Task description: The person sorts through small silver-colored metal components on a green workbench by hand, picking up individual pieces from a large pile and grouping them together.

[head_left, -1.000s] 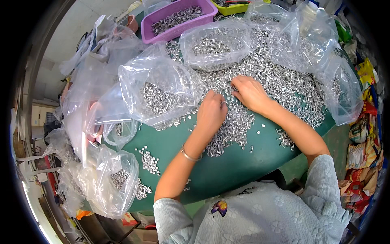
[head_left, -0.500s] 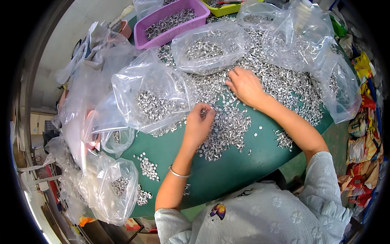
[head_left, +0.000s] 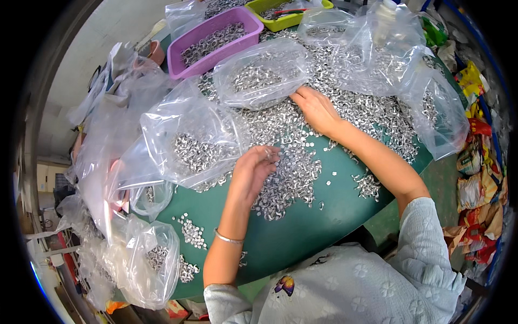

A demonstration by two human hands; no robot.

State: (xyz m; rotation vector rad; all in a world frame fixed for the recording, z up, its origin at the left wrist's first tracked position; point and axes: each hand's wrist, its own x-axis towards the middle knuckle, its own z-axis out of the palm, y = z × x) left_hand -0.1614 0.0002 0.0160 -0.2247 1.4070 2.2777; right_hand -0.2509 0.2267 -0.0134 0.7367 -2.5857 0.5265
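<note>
My left hand (head_left: 252, 174) is over the near heap of small silvery metal pieces (head_left: 288, 186), fingers curled loosely toward the thumb. A silvery glint shows at its fingers, too small to make out. Farther off, my right hand (head_left: 319, 112) reaches into the wide spread of curved metal pieces (head_left: 372, 116). Its fingers are bent together, tips down among the pieces beside the edge of a clear plastic bag (head_left: 297, 51); what they hold, if anything, is hidden. Another clear bag with metal pieces (head_left: 199, 154) lies left of my left hand.
A purple tub (head_left: 251, 40) and a yellow-green tub (head_left: 286, 21), both with metal parts, stand at the far edge of the green table (head_left: 324, 227). More clear bags (head_left: 440, 116) lie at the right and near left (head_left: 143, 270). Colourful packets (head_left: 475, 189) pile beyond the right edge.
The whole view has shifted a little. My left hand has loosened from a tight pinch and turned more upright. My right hand's fingertips have come closer to the middle bag's edge.
</note>
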